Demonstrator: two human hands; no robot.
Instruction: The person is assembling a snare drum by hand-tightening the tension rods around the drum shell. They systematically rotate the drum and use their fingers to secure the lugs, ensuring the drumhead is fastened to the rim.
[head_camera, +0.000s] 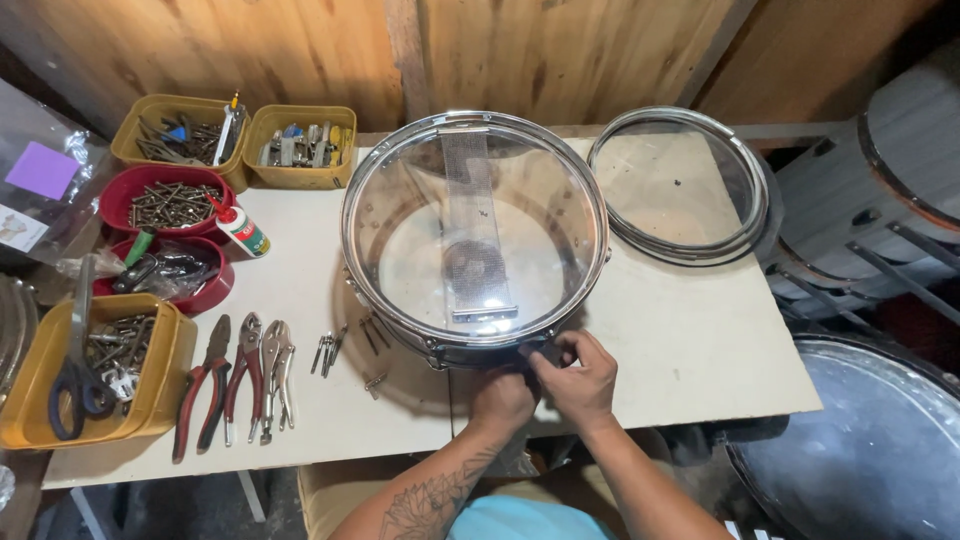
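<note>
Snare drum (475, 235) lies flat on the pale board table (700, 340), clear head up, with the strip of snare wires (475, 230) showing through it and running from the far rim toward the person. Its near edge sits at the table's front, directly ahead of both hands.

Both hands meet at the drum's near side wall, just below the hoop, at a small dark fitting (545, 352) on the shell. Right hand (580, 380) is curled, fingers pinching that fitting from the right. Left hand (503, 398) is closed beside it, touching the right, knuckles toward the camera; whether it grips the fitting itself or a small tool I cannot tell, since the fingers hide it.

The relation that matters: the fitting lies at the near end of the wire strip's long axis, so the work point is at the closest part of the shell, slightly right of the drum's middle. The right hand is the nearer to it, the left just behind and below.

Around: a loose metal hoop (680, 185) lies right of the drum, apart from it. Pliers (235, 385) lie in a row to the left, near some loose screws (350, 345). Yellow and red trays (170, 205) of hardware stand at the far left.
</note>
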